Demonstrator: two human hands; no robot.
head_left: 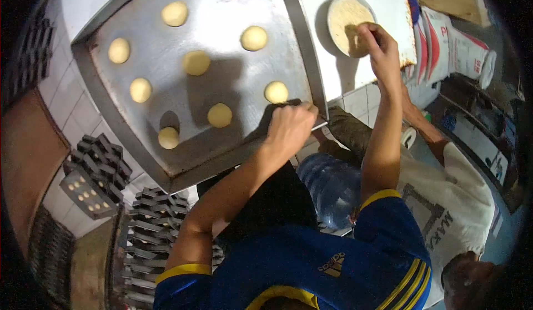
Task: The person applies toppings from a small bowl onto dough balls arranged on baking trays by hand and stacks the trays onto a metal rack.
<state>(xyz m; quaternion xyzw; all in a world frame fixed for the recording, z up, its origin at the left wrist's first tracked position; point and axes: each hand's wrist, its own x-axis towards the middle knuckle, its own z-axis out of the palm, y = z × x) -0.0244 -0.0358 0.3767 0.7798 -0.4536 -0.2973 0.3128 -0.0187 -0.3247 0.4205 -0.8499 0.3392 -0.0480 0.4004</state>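
Closest in my feed is a blue jersey point(277, 265); the left hand point(290, 125) curls its fingers at the near corner of the metal baking tray point(216, 32), grip unclear to me; the right hand's point(385, 53) fingers bunch over a bowl point(330, 24) of pale crumbs point(345, 20); nine dough balls point(196, 63) dot the tray; farther off I see a water jug point(330, 190) and printed sacks point(466, 54)

A translucent blue jug point(333, 188) sits near a white-shirted person point(463, 199). Printed red-and-white sacks point(465, 54) are bunched at upper right.
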